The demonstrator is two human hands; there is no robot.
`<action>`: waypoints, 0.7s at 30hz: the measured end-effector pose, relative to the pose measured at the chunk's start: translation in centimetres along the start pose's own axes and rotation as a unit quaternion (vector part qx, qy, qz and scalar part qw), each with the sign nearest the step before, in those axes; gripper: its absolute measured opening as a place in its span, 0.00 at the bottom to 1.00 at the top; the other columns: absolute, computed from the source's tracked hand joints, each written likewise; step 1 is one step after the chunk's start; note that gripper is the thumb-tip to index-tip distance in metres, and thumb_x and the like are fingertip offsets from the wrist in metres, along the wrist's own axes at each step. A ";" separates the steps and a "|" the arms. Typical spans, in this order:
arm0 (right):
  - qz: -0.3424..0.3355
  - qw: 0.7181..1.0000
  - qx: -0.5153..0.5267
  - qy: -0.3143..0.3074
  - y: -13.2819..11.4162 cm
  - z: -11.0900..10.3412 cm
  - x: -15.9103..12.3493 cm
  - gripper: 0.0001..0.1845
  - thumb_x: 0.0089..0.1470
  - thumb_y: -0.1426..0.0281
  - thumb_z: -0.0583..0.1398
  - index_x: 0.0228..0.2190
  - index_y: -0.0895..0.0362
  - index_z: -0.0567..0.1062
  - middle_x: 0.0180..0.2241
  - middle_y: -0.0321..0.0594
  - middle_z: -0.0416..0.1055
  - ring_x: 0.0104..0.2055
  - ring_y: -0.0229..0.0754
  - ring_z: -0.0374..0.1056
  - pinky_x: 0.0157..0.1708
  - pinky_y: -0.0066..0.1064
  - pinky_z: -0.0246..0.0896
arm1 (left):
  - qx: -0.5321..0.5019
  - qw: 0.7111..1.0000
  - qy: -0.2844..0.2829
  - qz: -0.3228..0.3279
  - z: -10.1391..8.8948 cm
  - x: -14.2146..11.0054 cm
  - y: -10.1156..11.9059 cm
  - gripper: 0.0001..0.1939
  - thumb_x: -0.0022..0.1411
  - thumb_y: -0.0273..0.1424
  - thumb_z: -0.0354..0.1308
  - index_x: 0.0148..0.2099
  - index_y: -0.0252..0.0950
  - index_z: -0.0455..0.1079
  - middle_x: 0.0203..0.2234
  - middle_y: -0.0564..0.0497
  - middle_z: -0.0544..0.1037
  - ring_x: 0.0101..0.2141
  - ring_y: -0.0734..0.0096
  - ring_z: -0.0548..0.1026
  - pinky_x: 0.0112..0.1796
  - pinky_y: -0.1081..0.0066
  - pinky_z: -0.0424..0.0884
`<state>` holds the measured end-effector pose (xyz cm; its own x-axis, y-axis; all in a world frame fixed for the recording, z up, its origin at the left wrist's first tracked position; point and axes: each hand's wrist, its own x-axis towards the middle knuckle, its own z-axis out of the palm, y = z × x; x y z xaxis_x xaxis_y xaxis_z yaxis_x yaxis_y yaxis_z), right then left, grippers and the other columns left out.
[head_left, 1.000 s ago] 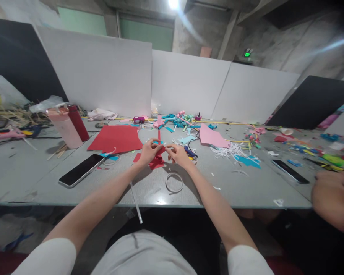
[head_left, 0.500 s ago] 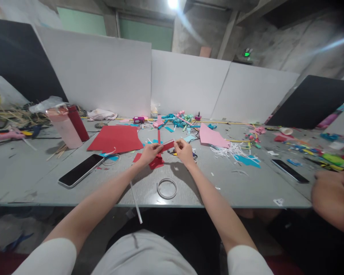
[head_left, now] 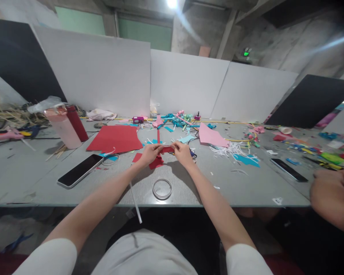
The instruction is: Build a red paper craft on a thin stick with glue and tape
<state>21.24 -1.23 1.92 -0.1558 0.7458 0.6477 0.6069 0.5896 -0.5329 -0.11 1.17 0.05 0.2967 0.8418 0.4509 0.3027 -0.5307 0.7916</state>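
Note:
Between my hands a small strip of red paper (head_left: 167,149) is stretched level above the table. My left hand (head_left: 150,153) pinches its left end, and my right hand (head_left: 182,152) pinches the right end. Red paper scraps (head_left: 156,163) lie just below and beside my left hand. Closer to me, a grey ring-shaped coil (head_left: 162,189) rests flat on the table. A clear thin stick (head_left: 135,204) pokes out over the table edge beneath my left forearm. Partly hidden behind my right hand is a dark and blue tool (head_left: 193,154).
Left of my hands are a red paper sheet (head_left: 114,138), a phone (head_left: 80,170) and two bottles (head_left: 65,129). On the right lie a pink sheet (head_left: 212,136), white paper shreds (head_left: 231,149) and another phone (head_left: 288,169). Another person's arm (head_left: 331,191) rests at the far right.
The red strip has turned from slanted to nearly level, and my right fingers have lowered slightly onto its end. The grey coil has shifted a little left.

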 end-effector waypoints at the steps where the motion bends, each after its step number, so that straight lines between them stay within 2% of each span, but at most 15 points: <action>1: 0.003 1.000 -0.002 -0.002 0.0 0.0 0.0 0.11 0.66 0.66 0.58 0.34 0.54 0.79 0.28 0.38 0.77 0.30 0.43 0.70 0.34 0.31 0.58 | 0.000 1.000 0.003 0.000 0.0 0.1 -0.1 0.24 0.69 0.50 0.53 0.37 0.36 0.78 0.24 0.48 0.80 0.26 0.66 0.74 0.31 0.67 0.69; 8: 0.018 0.999 -0.041 -0.007 0.2 0.3 0.0 0.12 0.67 0.67 0.57 0.35 0.55 0.79 0.29 0.40 0.78 0.32 0.44 0.70 0.35 0.31 0.58 | 0.029 0.999 0.031 0.004 -0.2 0.1 -0.2 0.20 0.71 0.45 0.51 0.40 0.36 0.76 0.24 0.51 0.78 0.25 0.67 0.73 0.30 0.69 0.67; 13: -0.025 0.991 -0.109 -0.080 -0.1 0.1 -0.4 0.10 0.67 0.67 0.59 0.36 0.55 0.80 0.33 0.43 0.79 0.34 0.44 0.71 0.38 0.32 0.58 | 0.082 0.996 0.012 0.042 -0.4 -0.5 0.2 0.14 0.70 0.38 0.55 0.39 0.37 0.78 0.26 0.50 0.79 0.29 0.65 0.74 0.35 0.68 0.67; 16: -0.051 0.984 -0.108 -0.129 -0.5 0.1 -0.7 0.11 0.68 0.64 0.59 0.39 0.55 0.80 0.34 0.44 0.79 0.35 0.44 0.71 0.38 0.32 0.58 | 0.101 0.993 -0.017 0.066 -0.3 -0.9 0.5 0.12 0.70 0.35 0.55 0.40 0.37 0.78 0.28 0.49 0.80 0.30 0.66 0.75 0.36 0.68 0.67; 21: -0.075 0.978 -0.112 -0.157 -0.7 0.2 -0.7 0.13 0.71 0.67 0.56 0.38 0.56 0.79 0.33 0.43 0.78 0.35 0.44 0.71 0.36 0.31 0.55 | 0.116 0.989 -0.034 0.086 0.1 -1.0 0.9 0.12 0.71 0.34 0.54 0.40 0.36 0.78 0.28 0.49 0.80 0.30 0.66 0.75 0.37 0.69 0.67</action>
<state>20.77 -2.11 1.76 -0.4670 0.7353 0.4912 0.7086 0.6435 -0.2895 -0.09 -0.18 0.24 0.4192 0.7332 0.5354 0.4407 -0.6799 0.5861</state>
